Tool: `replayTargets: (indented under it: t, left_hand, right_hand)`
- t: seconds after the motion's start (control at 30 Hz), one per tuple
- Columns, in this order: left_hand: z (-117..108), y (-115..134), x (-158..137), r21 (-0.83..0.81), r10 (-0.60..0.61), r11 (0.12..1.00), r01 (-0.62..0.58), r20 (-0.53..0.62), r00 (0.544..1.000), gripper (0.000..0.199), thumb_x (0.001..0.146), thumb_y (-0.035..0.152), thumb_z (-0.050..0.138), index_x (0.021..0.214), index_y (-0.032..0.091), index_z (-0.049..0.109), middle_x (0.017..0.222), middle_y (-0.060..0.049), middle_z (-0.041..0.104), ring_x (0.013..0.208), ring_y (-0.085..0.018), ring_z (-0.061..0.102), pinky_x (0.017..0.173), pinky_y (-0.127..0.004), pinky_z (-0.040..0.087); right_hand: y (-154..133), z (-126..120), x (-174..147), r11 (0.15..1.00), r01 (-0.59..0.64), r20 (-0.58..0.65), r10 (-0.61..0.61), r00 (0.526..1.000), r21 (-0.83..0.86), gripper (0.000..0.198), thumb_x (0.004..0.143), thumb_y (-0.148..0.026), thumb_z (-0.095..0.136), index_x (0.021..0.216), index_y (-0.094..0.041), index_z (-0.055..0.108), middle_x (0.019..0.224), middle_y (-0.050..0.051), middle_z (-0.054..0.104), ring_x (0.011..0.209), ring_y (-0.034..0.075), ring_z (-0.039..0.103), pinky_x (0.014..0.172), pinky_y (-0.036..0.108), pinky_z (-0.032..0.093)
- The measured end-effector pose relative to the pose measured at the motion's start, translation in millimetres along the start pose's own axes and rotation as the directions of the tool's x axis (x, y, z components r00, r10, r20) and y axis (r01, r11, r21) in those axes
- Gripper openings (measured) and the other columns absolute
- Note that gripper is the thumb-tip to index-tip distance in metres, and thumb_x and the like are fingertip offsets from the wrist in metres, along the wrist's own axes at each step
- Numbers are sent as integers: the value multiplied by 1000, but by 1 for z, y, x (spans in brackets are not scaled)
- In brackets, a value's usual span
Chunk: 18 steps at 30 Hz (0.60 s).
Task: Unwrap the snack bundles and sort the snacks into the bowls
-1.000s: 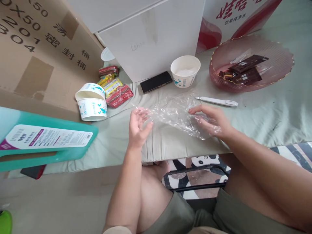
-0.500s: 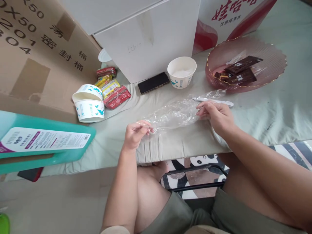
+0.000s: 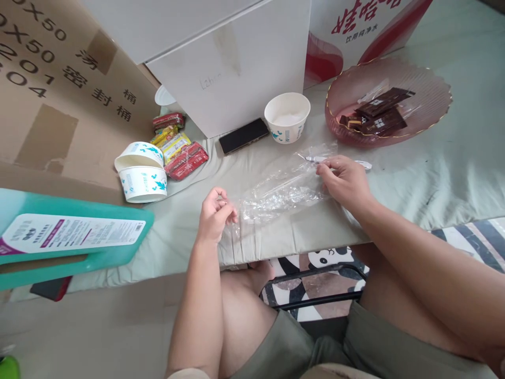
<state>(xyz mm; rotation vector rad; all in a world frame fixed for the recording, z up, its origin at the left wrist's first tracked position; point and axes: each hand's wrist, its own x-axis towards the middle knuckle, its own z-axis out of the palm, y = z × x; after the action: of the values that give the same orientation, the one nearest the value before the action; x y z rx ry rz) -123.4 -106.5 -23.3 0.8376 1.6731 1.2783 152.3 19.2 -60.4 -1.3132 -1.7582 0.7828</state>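
Note:
A clear, crinkled plastic bag (image 3: pixel 280 197) lies spread over the cloth between my hands. My left hand (image 3: pixel 215 216) is at its left end, fingers curled and thumb against them, with a bit of the film showing just below the fingertips. At the right end, my right hand (image 3: pixel 345 181) pinches the bag's edge between thumb and fingers. A white utility knife (image 3: pixel 363 165) lies behind that hand, its middle hidden by the fingers and its tip seen through the film.
Behind the bag stand a white paper bowl (image 3: pixel 288 129) and a black phone (image 3: pixel 243 138). A pink glass bowl (image 3: pixel 430 116) holds brown packets. To the left are paper bowls (image 3: pixel 144 184), red and yellow packets (image 3: pixel 187 160), a teal jug (image 3: pixel 136 231) and a cardboard box (image 3: pixel 94 152).
The bag has been spread flatter and lower, its far edge drawn away from beside the pink bowl. My left hand's fingers have loosened a little. The view has shifted slightly.

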Motion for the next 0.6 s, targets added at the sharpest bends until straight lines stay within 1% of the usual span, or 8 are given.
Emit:
replayTargets:
  t: [0.1,0.17,0.23,0.3,0.4,0.47,0.53,0.6]
  left_hand:
    - [-5,-6,5,82,81,994,-73,-94,992,24,66,32,66,84,22,54,52,4,63,41,-13,58,38,-19,31]
    - [-6,-10,7,161,119,981,-107,-68,991,23,70,38,70,82,21,59,56,2,65,43,-12,58,42,-20,35]
    - [-6,-14,7,259,123,958,-121,8,992,22,72,39,72,77,20,62,56,2,62,44,-11,54,45,-21,37]
    - [-6,-17,8,370,129,919,-136,46,991,19,74,37,72,73,19,65,54,4,57,46,-10,49,48,-22,36]
    - [-7,-20,10,527,184,835,-155,-3,983,17,77,35,68,72,19,67,54,5,52,50,-10,45,53,-23,35]
    - [-8,-21,12,606,214,782,-146,-42,976,16,78,34,67,71,20,67,52,5,51,50,-10,44,56,-24,36]
    - [-9,-21,14,649,220,747,-143,-39,975,15,77,34,67,70,21,66,52,6,51,50,-11,44,56,-25,36]
    - [-9,-22,15,661,209,735,-150,-10,978,13,77,34,68,73,22,67,53,6,51,50,-12,44,57,-26,36]
  right_hand:
    - [4,2,1,997,55,-19,-56,998,-62,25,89,-38,59,68,-26,65,84,6,73,82,26,69,79,43,56]
    - [5,4,0,992,72,-7,-73,997,-102,26,89,-36,58,66,-26,64,85,7,73,84,26,69,81,44,56]
    - [6,5,1,989,73,-7,-74,997,-128,25,88,-36,57,67,-25,65,85,7,72,82,26,69,79,44,56]
    - [6,5,1,985,66,-20,-70,997,-158,22,87,-35,58,70,-25,66,85,7,72,76,24,66,76,43,55]
    - [8,3,3,973,62,-36,-72,997,-224,13,86,-35,61,78,-25,66,85,7,71,65,22,60,71,42,53]
    - [11,1,4,963,80,-43,-94,995,-257,9,85,-34,62,84,-25,64,86,7,71,63,22,58,69,42,52]
    - [13,-1,5,952,98,-37,-114,993,-289,7,84,-31,62,89,-26,63,91,7,71,64,23,59,68,42,51]
    - [16,-3,6,938,100,-22,-114,993,-332,11,84,-26,60,94,-27,63,98,9,71,67,24,60,67,43,51]
